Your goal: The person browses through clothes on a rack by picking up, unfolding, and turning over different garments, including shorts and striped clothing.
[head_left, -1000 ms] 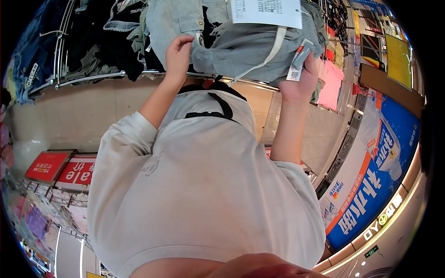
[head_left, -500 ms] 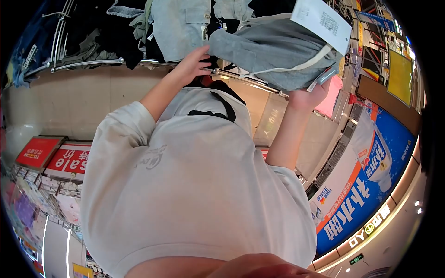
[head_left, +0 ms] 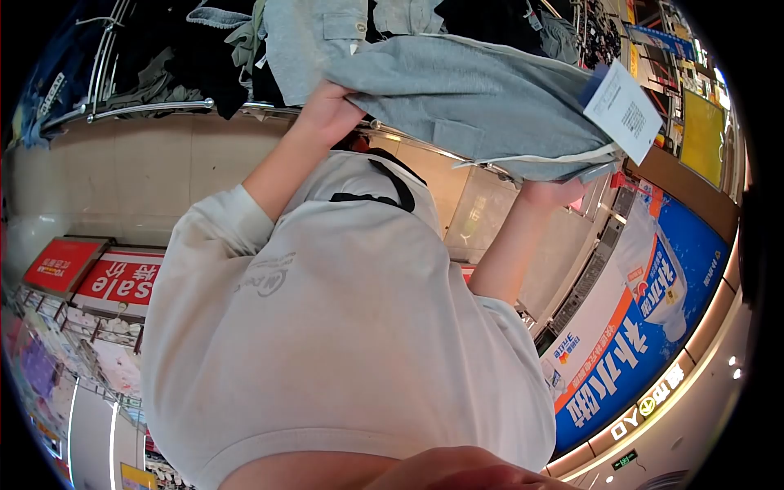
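Observation:
Grey-blue trousers with a pale drawstring are stretched between my two hands. My left hand is closed on the end at the left, its fingertips under the cloth. At the other end my right hand grips the edge from below, fingers partly hidden by the fabric. A white paper tag with printing hangs at the right end of the trousers. Behind the left end lies a light grey garment with a buttoned pocket.
A chrome rail borders a bin of dark clothes. Jeans are at the far left. Red sale signs stand at the lower left, and a blue and white poster is on the right.
The trousers have been drawn out lengthwise to the right. My left hand, loose beside the clothes before, has closed on one end. My right hand has moved right and down with the tagged end.

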`<state>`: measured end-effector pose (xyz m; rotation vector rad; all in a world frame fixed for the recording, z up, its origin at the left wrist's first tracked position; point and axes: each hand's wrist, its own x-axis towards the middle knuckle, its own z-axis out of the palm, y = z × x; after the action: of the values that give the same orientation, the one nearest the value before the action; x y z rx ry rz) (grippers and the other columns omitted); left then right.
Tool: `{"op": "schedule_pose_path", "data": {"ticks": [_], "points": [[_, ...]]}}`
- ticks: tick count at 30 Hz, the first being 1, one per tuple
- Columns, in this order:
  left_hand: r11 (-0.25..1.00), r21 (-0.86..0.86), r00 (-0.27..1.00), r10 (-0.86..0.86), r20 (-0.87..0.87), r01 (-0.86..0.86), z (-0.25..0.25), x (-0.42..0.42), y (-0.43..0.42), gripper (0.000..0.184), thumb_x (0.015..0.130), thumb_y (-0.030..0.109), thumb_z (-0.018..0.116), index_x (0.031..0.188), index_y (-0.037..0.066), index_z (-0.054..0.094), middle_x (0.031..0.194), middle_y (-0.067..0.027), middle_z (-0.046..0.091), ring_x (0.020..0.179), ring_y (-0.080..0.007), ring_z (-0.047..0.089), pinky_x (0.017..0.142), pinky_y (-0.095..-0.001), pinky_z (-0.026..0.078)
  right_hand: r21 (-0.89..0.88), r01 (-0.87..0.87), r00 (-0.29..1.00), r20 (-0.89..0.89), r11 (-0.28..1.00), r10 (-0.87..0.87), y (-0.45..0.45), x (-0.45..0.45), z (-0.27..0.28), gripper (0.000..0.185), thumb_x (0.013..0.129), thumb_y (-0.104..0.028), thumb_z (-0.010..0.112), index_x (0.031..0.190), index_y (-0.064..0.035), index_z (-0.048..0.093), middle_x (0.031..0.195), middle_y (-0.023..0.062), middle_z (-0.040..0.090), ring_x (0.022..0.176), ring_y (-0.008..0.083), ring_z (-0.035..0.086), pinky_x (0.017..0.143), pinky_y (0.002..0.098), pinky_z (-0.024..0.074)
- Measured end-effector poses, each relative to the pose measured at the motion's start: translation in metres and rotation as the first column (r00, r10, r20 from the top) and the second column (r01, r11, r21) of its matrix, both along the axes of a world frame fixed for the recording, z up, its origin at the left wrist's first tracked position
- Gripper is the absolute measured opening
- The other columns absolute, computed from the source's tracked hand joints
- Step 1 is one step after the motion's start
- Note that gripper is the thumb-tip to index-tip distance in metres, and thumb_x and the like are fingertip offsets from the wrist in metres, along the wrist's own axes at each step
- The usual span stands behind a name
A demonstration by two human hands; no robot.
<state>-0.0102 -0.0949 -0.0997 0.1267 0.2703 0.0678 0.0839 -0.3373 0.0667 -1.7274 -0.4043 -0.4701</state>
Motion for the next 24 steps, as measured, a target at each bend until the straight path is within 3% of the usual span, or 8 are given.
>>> {"op": "schedule_pose_path", "data": {"ticks": [4, 6, 10, 12, 18, 19, 21, 24], "points": [[0.992, -0.099, 0.987, 0.090, 0.135, -0.077, 0.014, -0.009, 0.014, 0.035, 0.093, 0.009, 0.052, 0.128, 0.003, 0.053, 0.130, -0.0097, 0.057, 0.121, -0.0232, 0.053, 0.106, -0.0398, 0.041, 0.204, -0.022, 0.999, -0.036, 0.979, 0.031, -0.025, 0.025, -0.008, 0.050, 0.102, -0.030, 0.040, 0.143, -0.0032, 0.035, 0.145, 0.0139, 0.040, 0.133, 0.0248, 0.040, 0.112, 0.0428, 0.0343], [0.987, -0.137, 0.970, 0.116, 0.215, -0.087, 0.020, -0.010, 0.017, 0.035, 0.095, 0.012, 0.051, 0.129, 0.005, 0.052, 0.131, -0.0087, 0.057, 0.121, -0.0232, 0.054, 0.105, -0.0397, 0.042, 0.705, -0.080, 0.942, -0.179, 0.705, 0.285, -0.036, 0.040, -0.012, 0.048, 0.102, -0.030, 0.042, 0.142, -0.0043, 0.038, 0.145, 0.0113, 0.042, 0.133, 0.0257, 0.041, 0.114, 0.0450, 0.0309], [0.985, -0.144, 0.972, 0.125, 0.196, -0.098, 0.031, -0.012, 0.009, 0.036, 0.097, 0.017, 0.048, 0.132, 0.009, 0.050, 0.134, -0.0076, 0.055, 0.122, -0.0236, 0.053, 0.104, -0.0410, 0.042, 0.765, 0.053, 0.923, -0.282, 0.641, 0.261, -0.043, 0.059, -0.015, 0.046, 0.102, -0.033, 0.041, 0.139, -0.0051, 0.043, 0.147, 0.0093, 0.041, 0.133, 0.0267, 0.041, 0.115, 0.0465, 0.0281], [0.982, -0.151, 0.970, 0.143, 0.195, -0.115, 0.034, -0.011, 0.000, 0.037, 0.097, 0.018, 0.048, 0.133, 0.010, 0.049, 0.134, -0.0080, 0.054, 0.122, -0.0240, 0.053, 0.104, -0.0418, 0.042, 0.952, -0.173, 0.727, -0.049, 0.251, 0.685, -0.067, 0.081, -0.028, 0.044, 0.102, -0.032, 0.042, 0.135, -0.0046, 0.047, 0.147, 0.0107, 0.042, 0.133, 0.0272, 0.041, 0.115, 0.0468, 0.0272], [0.972, -0.160, 0.943, 0.212, 0.257, -0.174, 0.042, 0.002, -0.025, 0.035, 0.095, 0.014, 0.049, 0.130, 0.009, 0.051, 0.134, -0.0085, 0.055, 0.123, -0.0247, 0.053, 0.102, -0.0412, 0.044, 0.964, -0.260, 0.441, 0.071, 0.052, 0.895, -0.064, 0.122, -0.020, 0.044, 0.100, -0.031, 0.045, 0.135, -0.0042, 0.049, 0.146, 0.0116, 0.044, 0.134, 0.0286, 0.041, 0.115, 0.0472, 0.0275], [0.966, -0.156, 0.953, 0.235, 0.193, -0.206, 0.035, 0.004, -0.032, 0.035, 0.094, 0.010, 0.051, 0.128, 0.007, 0.052, 0.131, -0.0094, 0.056, 0.121, -0.0240, 0.054, 0.101, -0.0401, 0.045, 0.964, -0.263, 0.431, 0.080, 0.040, 0.899, -0.055, 0.125, -0.011, 0.044, 0.100, -0.031, 0.045, 0.135, -0.0042, 0.049, 0.146, 0.0116, 0.044, 0.134, 0.0286, 0.041, 0.115, 0.0472, 0.0275], [0.960, -0.138, 0.956, 0.261, 0.133, -0.243, 0.032, 0.014, -0.039, 0.034, 0.092, 0.007, 0.052, 0.126, 0.005, 0.053, 0.128, -0.0103, 0.058, 0.118, -0.0232, 0.056, 0.100, -0.0390, 0.046, 0.795, -0.031, 0.837, -0.311, 0.606, 0.450, -0.044, 0.133, 0.004, 0.046, 0.098, -0.039, 0.047, 0.133, -0.0090, 0.051, 0.141, 0.0078, 0.049, 0.132, 0.0267, 0.041, 0.115, 0.0491, 0.0234], [0.787, 0.615, 0.901, 0.235, -0.365, 0.044, 0.043, 0.033, -0.046, 0.035, 0.088, 0.002, 0.054, 0.124, 0.005, 0.053, 0.126, -0.0115, 0.056, 0.122, -0.0198, 0.051, 0.101, -0.0353, 0.042, 0.929, -0.320, 0.542, 0.018, 0.187, 0.840, -0.070, 0.151, 0.013, 0.045, 0.100, -0.033, 0.046, 0.135, -0.0047, 0.050, 0.142, 0.0118, 0.049, 0.131, 0.0278, 0.045, 0.113, 0.0479, 0.0309]]}}
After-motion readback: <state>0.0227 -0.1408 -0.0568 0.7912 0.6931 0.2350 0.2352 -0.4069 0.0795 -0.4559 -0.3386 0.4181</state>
